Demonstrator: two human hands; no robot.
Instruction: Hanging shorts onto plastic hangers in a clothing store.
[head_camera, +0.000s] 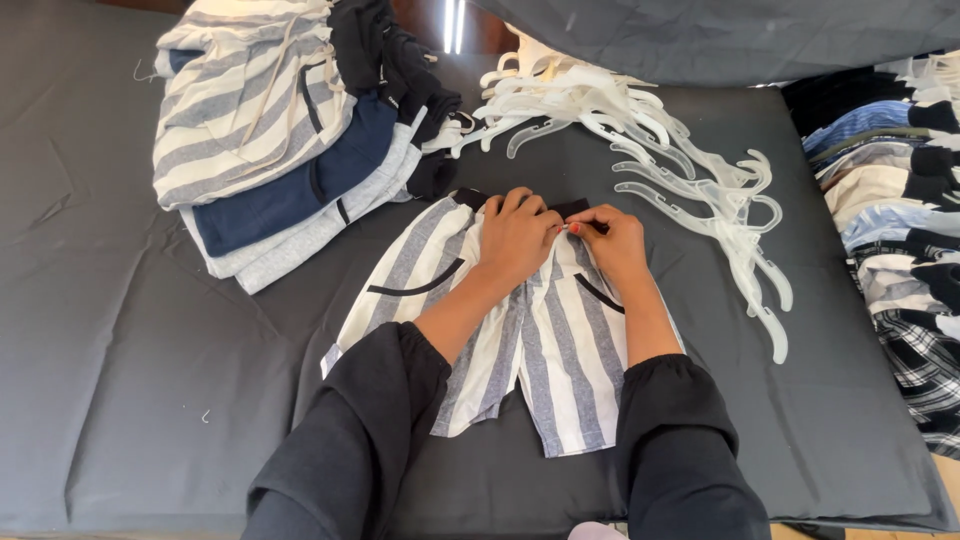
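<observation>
A pair of grey-and-white striped cloth shorts lies flat in the middle of the dark grey padded counter, waistband away from the person. The left hand presses on the waistband, fingers curled, and the right hand just beside it pinches the waistband edge in a closed grip. To the left a stack of folded striped, navy and grey garments sits near. A heap of clear plastic hangers spreads right of the hands. Folded patterned clothes line the right edge.
</observation>
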